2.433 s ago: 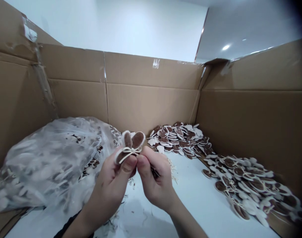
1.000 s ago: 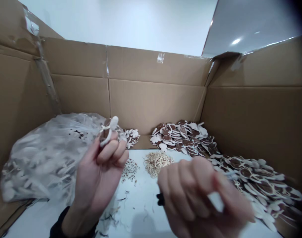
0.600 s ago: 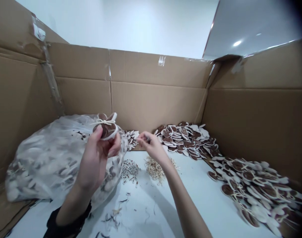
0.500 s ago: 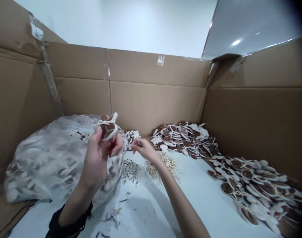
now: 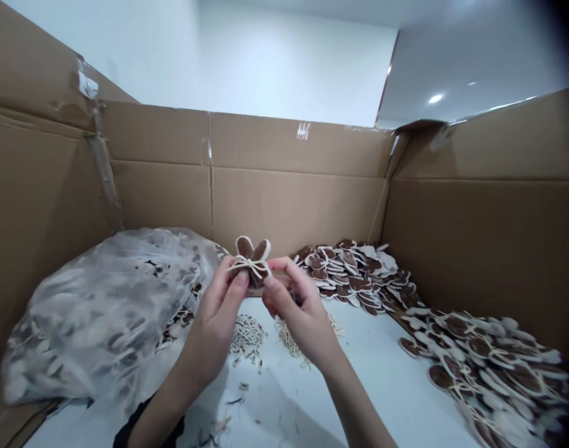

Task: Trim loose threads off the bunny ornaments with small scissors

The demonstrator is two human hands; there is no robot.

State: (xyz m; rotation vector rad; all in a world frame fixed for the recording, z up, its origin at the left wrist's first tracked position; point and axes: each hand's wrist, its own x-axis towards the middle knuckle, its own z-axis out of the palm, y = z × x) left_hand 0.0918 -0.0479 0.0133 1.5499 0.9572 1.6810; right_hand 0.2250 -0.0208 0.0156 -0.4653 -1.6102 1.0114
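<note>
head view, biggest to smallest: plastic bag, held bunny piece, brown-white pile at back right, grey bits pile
plastic bag
brown-white pile at back right
bunny piece and grey bits pile: too alike to rank, bunny piece partly covered

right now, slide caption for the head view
Left hand and right hand at a brown eared piece with a cord bow, above a white surface.

Bag: left on tabletop
Piece: between left hand and right hand
Clippings: right of bag
Back heap: before rear wall
Near heap: far right
</note>
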